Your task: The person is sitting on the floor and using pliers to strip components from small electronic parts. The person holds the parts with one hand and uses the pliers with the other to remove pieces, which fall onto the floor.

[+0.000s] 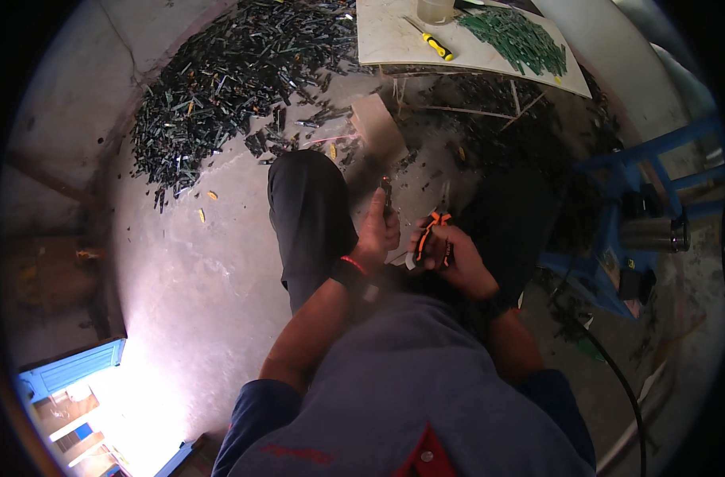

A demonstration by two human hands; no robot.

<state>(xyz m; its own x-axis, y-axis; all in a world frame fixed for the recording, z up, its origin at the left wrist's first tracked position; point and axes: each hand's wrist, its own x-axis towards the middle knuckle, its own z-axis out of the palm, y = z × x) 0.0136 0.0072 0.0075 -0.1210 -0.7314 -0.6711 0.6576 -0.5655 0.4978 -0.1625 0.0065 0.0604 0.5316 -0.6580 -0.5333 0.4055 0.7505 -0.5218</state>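
Note:
Above my lap, my left hand (376, 229) is closed around a small dark, narrow piece (387, 189) that sticks up past the thumb. What kind of piece it is cannot be made out. My right hand (460, 256), close beside it, grips a pair of pliers (439, 222) with black and orange handles. Their thin jaws point forward, away from me, and are apart from the dark piece. A red band circles my left wrist. On the floor ahead, between my knees, stands a brown cardboard piece (378, 127).
A large heap of dark strips (219, 87) covers the floor at far left. The low table (386, 40) ahead holds a yellow-black screwdriver (431, 40), green strips (517, 40) and a clear container (435, 11). At right, a blue stool (593, 270) has a metal flask (653, 235) by it; a black cable (617, 370) runs below.

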